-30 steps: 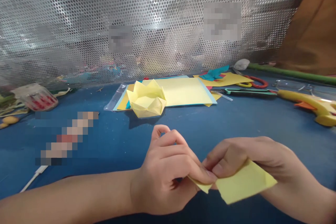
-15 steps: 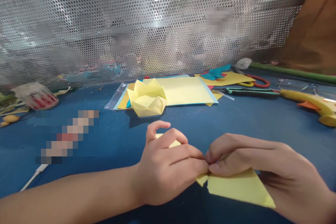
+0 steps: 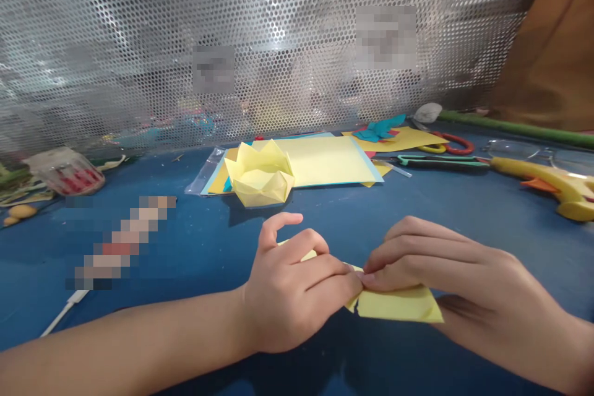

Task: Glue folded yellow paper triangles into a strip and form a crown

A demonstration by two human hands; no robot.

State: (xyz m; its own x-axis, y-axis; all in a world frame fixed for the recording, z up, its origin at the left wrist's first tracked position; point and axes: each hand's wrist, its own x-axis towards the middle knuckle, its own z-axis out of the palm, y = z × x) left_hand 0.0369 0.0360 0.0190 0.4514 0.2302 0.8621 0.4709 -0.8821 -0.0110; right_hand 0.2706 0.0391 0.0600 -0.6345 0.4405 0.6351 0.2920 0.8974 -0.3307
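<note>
A folded piece of yellow paper (image 3: 399, 305) is held low over the blue table by both hands. My left hand (image 3: 297, 288) is closed on its left part, with the index finger curled up and away; a bit of yellow shows behind the knuckles. My right hand (image 3: 445, 278) pinches the paper close to the left fingertips, thumb toward me. A small torn gap shows in the lower edge between the two hands. Much of the paper lies hidden under the fingers. Beyond the hands stands a yellow folded paper bowl with pointed petals (image 3: 260, 176).
Behind the bowl lies a stack of paper sheets (image 3: 329, 161). On the right are a black-and-green cutter (image 3: 440, 162), red-handled scissors (image 3: 459, 143), a yellow glue gun (image 3: 547, 182) and glasses (image 3: 515, 148). A clear jar (image 3: 65, 170) and a white cable (image 3: 60, 315) are leftward. Perforated metal (image 3: 297, 31) closes the back.
The right hand has turned slightly, and the paper's right flap has swung up and away, showing less of its face. Both hands stay pinched together on the paper.
</note>
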